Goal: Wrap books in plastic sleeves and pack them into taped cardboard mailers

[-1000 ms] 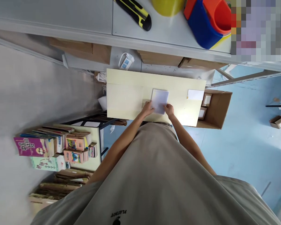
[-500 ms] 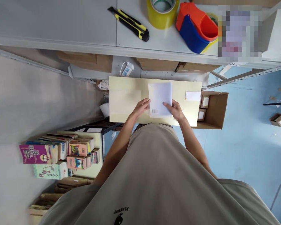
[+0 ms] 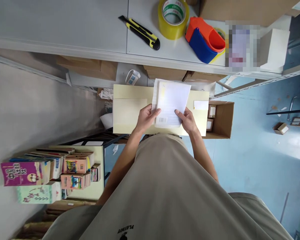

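A thin white book (image 3: 173, 103) with a barcode near its lower left corner is held above the pale yellow tabletop (image 3: 130, 116). What looks like a translucent cover or sleeve shows along its left side. My left hand (image 3: 146, 118) grips the lower left edge, thumb on top and fingers underneath. On the lower right edge, my right hand (image 3: 187, 119) pinches the book the same way. To the right of it lies a white slip of paper (image 3: 200, 105) on the tabletop.
A grey shelf (image 3: 90, 30) ahead bears a box cutter (image 3: 141, 32), a tape roll (image 3: 172, 20) and an orange-and-blue tape dispenser (image 3: 205, 40). At the right stands an open cardboard box (image 3: 223, 120) with small boxes inside. Stacked books (image 3: 22, 173) are at the lower left.
My left hand has closed on the book's left edge, where its fingers only reached the edge before. The book is now tilted slightly, and a translucent layer shows at its left. My view has shifted a little.
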A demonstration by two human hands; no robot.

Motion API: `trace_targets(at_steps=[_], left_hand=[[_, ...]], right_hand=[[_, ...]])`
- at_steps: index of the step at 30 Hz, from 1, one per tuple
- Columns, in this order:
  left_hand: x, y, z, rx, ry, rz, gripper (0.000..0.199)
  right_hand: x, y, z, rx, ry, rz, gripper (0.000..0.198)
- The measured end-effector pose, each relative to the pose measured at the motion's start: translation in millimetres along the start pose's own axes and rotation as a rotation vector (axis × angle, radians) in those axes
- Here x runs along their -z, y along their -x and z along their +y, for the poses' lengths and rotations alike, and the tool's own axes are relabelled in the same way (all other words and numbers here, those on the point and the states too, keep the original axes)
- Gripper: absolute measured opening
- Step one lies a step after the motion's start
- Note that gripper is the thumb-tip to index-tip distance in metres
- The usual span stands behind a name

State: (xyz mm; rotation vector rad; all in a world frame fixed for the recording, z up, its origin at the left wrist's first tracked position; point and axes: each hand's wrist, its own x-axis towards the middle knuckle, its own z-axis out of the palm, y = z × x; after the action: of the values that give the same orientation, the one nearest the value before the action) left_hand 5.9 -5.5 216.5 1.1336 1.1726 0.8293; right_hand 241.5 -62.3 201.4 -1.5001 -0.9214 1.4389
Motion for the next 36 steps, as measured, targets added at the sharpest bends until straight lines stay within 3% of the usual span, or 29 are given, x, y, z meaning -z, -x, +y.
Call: trace_targets(at_steps=[5,8,12,14,16,18,20,22,24,26,29,36], left_hand=[[-1,6,-12,-0.05,-0.118,0.138,0.067],[-5,12,-16,-0.065,-0.28,0.188,0.051],[-19,26,-15,-0.097,-0.515,0.124,0.02],[-25,35,-12,-0.166,-0.594,0.052,0.031],[-26,42,-10,-0.264,-0.594,-0.067,0.044],[-18,45,-9,-0.339,-0.519,-0.15,0.043],[-4,42,-11,-0.357,-0.432,-0.063,0.042],[12,34,-15,-0.295,-0.343,0.13,0.054],[26,26,-19,-0.172,-0.184,0.212,0.074],[35,20,-21,-0.012,0.015,0.136,0.078],[40,20,-17,0.146,0.171,0.05,0.068],[40,22,-18,0.159,0.142,0.095,0.071]], right_hand=[[-12,-2,1,0.055,0.197,0.222,0.092],[-32,4,-5,0.05,0.165,0.115,0.099],[-66,14,-15,0.037,0.054,-0.034,0.094],[-74,15,-18,0.055,0.049,0.023,0.083],[-70,12,-19,0.065,0.042,0.119,0.075],[-57,8,-18,0.057,-0.002,0.171,0.07],[-41,4,-19,0.017,-0.08,0.151,0.066],[-28,3,-21,-0.053,-0.172,0.099,0.062],[-21,5,-23,-0.124,-0.246,0.044,0.061],[-20,8,-24,-0.169,-0.287,-0.004,0.062],[-24,11,-22,-0.196,-0.305,-0.035,0.066],[-25,9,-14,-0.16,-0.3,-0.052,0.065]])
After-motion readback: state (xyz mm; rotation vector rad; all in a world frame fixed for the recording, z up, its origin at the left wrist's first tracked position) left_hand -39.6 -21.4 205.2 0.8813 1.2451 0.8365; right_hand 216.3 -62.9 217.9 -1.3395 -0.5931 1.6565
